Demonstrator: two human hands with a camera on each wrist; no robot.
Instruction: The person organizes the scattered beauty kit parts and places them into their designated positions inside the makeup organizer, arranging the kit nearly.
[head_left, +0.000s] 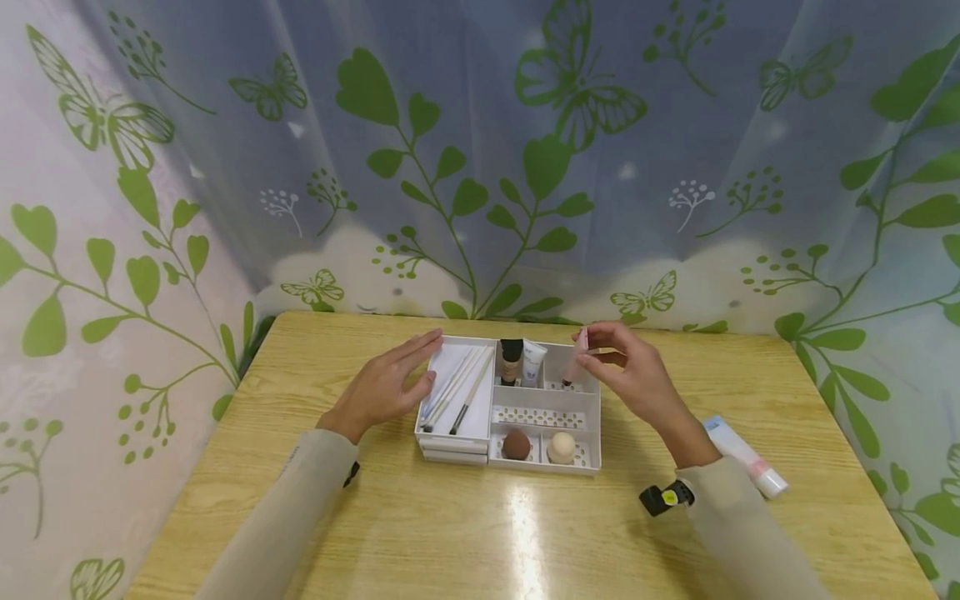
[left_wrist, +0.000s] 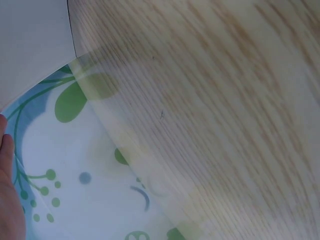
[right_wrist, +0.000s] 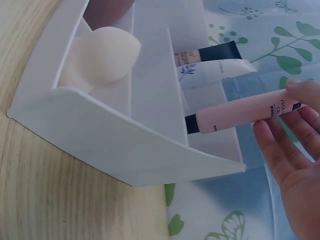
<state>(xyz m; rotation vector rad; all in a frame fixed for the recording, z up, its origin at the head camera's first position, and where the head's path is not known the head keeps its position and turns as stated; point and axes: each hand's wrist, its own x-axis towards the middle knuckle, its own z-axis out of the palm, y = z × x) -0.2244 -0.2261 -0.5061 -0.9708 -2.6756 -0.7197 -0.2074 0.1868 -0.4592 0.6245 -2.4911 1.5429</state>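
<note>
My right hand point(head_left: 630, 371) pinches a pink cosmetic tube point(right_wrist: 240, 111) by its upper end, its black cap pointing down into the back right compartment of a white organizer box point(head_left: 546, 467). In the compartment beside it stand a black-capped tube point(head_left: 512, 367) and a white tube point(head_left: 532, 362). My left hand point(head_left: 382, 387) rests against the organizer's left side with its fingers extended. Several makeup brushes point(head_left: 474, 396) lie on the organizer's left top. A brown makeup sponge point(head_left: 515, 444) and a cream makeup sponge point(head_left: 562, 448) sit in the front compartments.
Right of the organizer, under the right forearm, a white and blue tube point(head_left: 738, 454) lies on the wooden table point(head_left: 420, 533). Behind the table hangs a curtain point(head_left: 465, 150) printed with green leaves and butterflies. Drawers point(head_left: 454, 452) show at the organizer's front left.
</note>
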